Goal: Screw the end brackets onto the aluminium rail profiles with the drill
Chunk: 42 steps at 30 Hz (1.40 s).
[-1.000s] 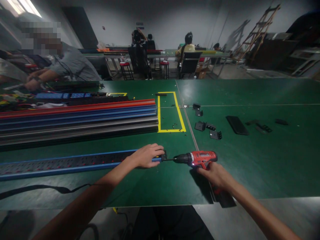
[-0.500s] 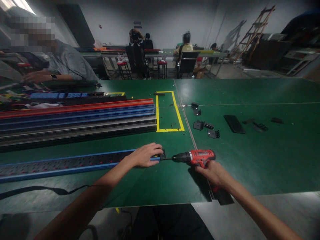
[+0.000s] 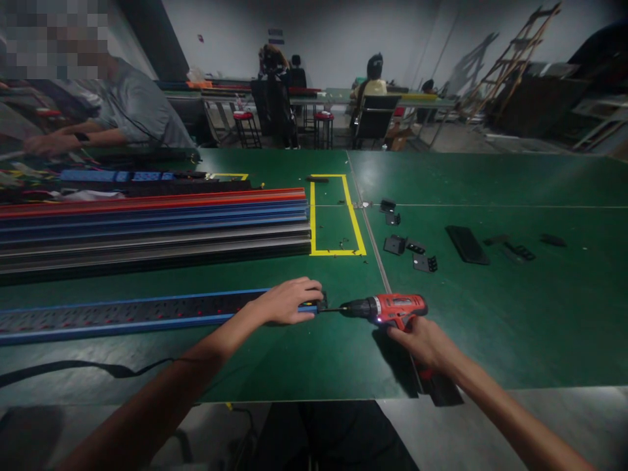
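Note:
My right hand (image 3: 424,343) grips the handle of a red and black cordless drill (image 3: 400,306), which points left. A small light glows under its body. The drill's long thin bit (image 3: 333,309) reaches the black end piece (image 3: 322,301) of a long power strip (image 3: 122,319) with blue edges and a dark slotted face. My left hand (image 3: 294,301) lies over this right end, its fingers curled around it and the thumb along the near edge. The hand hides part of the end. Whether the bit sits in a screw is too small to tell.
Long red, blue and black profiles (image 3: 196,226) lie side by side behind the strip. Several black brackets (image 3: 424,263) and a dark flat phone-like object (image 3: 467,244) lie right on the green table (image 3: 515,327). A black strap (image 3: 118,371) lies front left. A co-worker (image 3: 142,108) sits far left.
The drill's small light has come on. Both hands keep their places at the strip's end, and the whole view has shifted slightly.

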Tool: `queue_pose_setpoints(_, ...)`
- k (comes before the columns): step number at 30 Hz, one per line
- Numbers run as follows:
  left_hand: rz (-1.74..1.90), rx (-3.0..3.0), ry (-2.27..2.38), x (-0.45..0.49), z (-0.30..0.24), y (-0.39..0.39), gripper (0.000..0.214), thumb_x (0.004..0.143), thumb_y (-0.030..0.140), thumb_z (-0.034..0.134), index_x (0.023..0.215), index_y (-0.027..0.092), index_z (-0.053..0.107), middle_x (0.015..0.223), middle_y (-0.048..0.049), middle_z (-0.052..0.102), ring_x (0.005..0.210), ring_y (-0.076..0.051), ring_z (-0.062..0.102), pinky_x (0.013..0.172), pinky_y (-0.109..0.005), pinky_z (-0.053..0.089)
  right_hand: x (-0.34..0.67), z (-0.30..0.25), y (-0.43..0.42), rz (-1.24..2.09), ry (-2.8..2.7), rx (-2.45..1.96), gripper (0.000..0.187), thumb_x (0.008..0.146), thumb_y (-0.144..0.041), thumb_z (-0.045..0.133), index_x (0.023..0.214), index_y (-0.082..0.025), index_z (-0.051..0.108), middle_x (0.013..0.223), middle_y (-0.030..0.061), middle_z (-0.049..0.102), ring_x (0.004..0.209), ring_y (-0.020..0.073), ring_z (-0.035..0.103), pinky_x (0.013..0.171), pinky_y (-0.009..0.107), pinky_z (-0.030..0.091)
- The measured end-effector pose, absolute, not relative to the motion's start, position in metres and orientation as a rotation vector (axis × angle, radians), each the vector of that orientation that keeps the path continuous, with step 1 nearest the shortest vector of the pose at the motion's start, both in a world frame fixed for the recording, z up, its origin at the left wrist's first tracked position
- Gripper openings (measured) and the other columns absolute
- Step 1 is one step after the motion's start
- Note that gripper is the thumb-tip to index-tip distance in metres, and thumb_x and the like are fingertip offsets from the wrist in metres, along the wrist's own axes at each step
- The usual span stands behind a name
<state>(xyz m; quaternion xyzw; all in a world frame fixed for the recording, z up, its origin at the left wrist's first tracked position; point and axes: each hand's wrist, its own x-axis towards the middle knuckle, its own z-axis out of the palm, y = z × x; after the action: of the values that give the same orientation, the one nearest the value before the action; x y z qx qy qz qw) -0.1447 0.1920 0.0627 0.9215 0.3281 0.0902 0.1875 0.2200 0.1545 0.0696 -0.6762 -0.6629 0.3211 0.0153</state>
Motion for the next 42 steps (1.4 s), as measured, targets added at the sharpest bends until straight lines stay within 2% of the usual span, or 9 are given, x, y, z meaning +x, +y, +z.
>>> queue_pose_setpoints(8, 0.246, 2.589, 0.941, -0.1441, 0.0624, 0.1909, 0.030, 0.095, 0.033, 0.066, 0.124, 0.024, 0.064, 0.132, -0.0077, 0.063, 0.115, -0.026, 0.060, 0.096, -0.040, 0.049, 0.2172, 0.0738, 0.1547, 1.010, -2.081, -2.097, 0.030, 0.087, -0.044, 0.061, 0.067, -0.022, 0.060, 0.064, 0.0040, 0.066, 0.057, 0.0178, 0.059, 0.057, 0.032, 0.041)
queue_pose_setpoints(20, 0.265, 2.586, 0.944, -0.1439, 0.0623, 0.1905, 0.032, 0.093, 0.032, 0.067, 0.123, 0.023, 0.065, 0.130, -0.0082, 0.063, 0.114, -0.027, 0.061, 0.097, -0.042, 0.049, 0.2174, 0.0750, 0.1550, 1.013, -2.087, -2.097, 0.032, 0.088, -0.042, 0.060, 0.063, -0.022, 0.058, 0.062, 0.0047, 0.067, 0.055, 0.0167, 0.058, 0.054, 0.030, 0.040)
queue_pose_setpoints(28, 0.272, 2.577, 0.951, -0.1426, 0.0649, 0.1900, 0.032, 0.092, 0.031, 0.069, 0.122, 0.023, 0.065, 0.130, -0.0086, 0.063, 0.115, -0.027, 0.061, 0.099, -0.043, 0.049, 0.2169, 0.0755, 0.1544, 1.031, -2.062, -2.087, 0.030, 0.087, -0.043, 0.062, 0.066, -0.021, 0.060, 0.059, 0.0022, 0.062, 0.053, 0.0153, 0.054, 0.053, 0.030, 0.039)
queue_pose_setpoints(42, 0.258, 2.579, 0.952, -0.1407, 0.0663, 0.1904, 0.032, 0.093, 0.031, 0.067, 0.123, 0.022, 0.064, 0.131, -0.0094, 0.064, 0.117, -0.028, 0.062, 0.101, -0.043, 0.048, 0.2193, 0.0706, 0.1552, 1.010, -2.065, -2.095, 0.029, 0.088, -0.041, 0.060, 0.068, -0.020, 0.063, 0.063, 0.0044, 0.067, 0.057, 0.0170, 0.059, 0.057, 0.031, 0.041)
